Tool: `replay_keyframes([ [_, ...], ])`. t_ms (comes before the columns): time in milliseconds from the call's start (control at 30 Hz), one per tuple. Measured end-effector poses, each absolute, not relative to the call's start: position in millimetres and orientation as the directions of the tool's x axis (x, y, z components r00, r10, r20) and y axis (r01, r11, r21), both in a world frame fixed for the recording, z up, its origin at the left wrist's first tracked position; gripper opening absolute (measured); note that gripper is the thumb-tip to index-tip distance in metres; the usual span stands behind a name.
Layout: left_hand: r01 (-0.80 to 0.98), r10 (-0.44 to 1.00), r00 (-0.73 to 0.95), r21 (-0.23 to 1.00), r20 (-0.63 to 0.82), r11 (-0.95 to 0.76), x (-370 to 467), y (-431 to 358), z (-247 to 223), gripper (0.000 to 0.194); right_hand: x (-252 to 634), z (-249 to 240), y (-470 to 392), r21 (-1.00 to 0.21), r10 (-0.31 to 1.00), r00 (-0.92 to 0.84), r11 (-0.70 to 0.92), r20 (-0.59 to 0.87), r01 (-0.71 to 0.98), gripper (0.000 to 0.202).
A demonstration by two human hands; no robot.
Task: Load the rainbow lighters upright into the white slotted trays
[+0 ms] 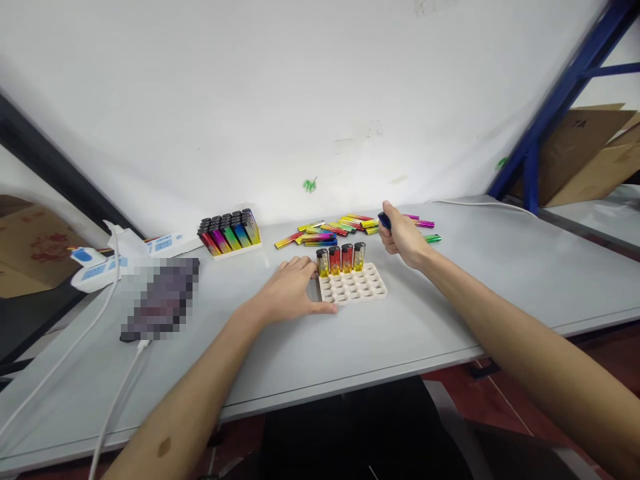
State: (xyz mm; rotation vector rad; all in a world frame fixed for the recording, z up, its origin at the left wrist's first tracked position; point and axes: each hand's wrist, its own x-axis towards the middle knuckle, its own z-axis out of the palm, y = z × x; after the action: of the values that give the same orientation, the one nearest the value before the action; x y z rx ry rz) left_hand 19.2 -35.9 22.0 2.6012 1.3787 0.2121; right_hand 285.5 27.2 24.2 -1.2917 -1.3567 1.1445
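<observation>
My left hand [290, 287] grips the left end of a white holed tray [353, 287], with the thumb at its near corner and the fingers along its side. Several lighters [347, 259] with black tops and yellow or red lower parts stand upright in the tray's back row; the other visible holes hold nothing. Above the table, right of the tray, my right hand [404, 235] is closed with its thumb on top. Out of that fist pokes the dark blue end of a lighter [384, 221], mostly hidden. Behind the tray lie shiny coloured sleeves [320, 235] in a loose pile.
A full tray of colourful wrapped lighters [230, 232] stands by the wall at back left. Left of it lie a power strip [97, 272] and a blurred dark phone-like device [165, 297] with a white cable [120, 393]. A blue frame [533, 167] and cardboard boxes [590, 150] are at right.
</observation>
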Motion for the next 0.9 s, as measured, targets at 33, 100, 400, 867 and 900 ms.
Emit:
replay_keyframes([
  [33,0.803,0.830,0.557,0.232,0.035,-0.549,19.2,-36.0,22.1,0.073,284.6,25.0,27.1,-0.995,1.000,-0.021,0.005,0.003,0.102,0.056],
  [100,0.804,0.830,0.557,0.231,0.032,-0.549,19.0,-36.2,22.2,0.073,282.5,26.7,25.9,-1.000,1.000,0.011,-0.012,-0.012,-0.008,0.050],
  [400,0.803,0.835,0.547,0.250,0.053,-0.542,18.9,-35.7,21.4,0.071,277.5,28.5,22.8,-0.996,0.999,0.009,-0.036,-0.037,-0.080,0.053],
  [867,0.802,0.835,0.547,0.251,0.054,-0.542,17.5,-34.3,20.6,0.070,275.6,25.6,22.1,-0.995,0.998,-0.036,-0.049,-0.045,-0.089,0.048],
  [900,0.803,0.836,0.546,0.250,0.056,-0.541,17.1,-33.9,20.5,0.070,275.6,24.2,22.2,-0.995,0.997,-0.075,-0.027,-0.021,-0.092,0.048],
])
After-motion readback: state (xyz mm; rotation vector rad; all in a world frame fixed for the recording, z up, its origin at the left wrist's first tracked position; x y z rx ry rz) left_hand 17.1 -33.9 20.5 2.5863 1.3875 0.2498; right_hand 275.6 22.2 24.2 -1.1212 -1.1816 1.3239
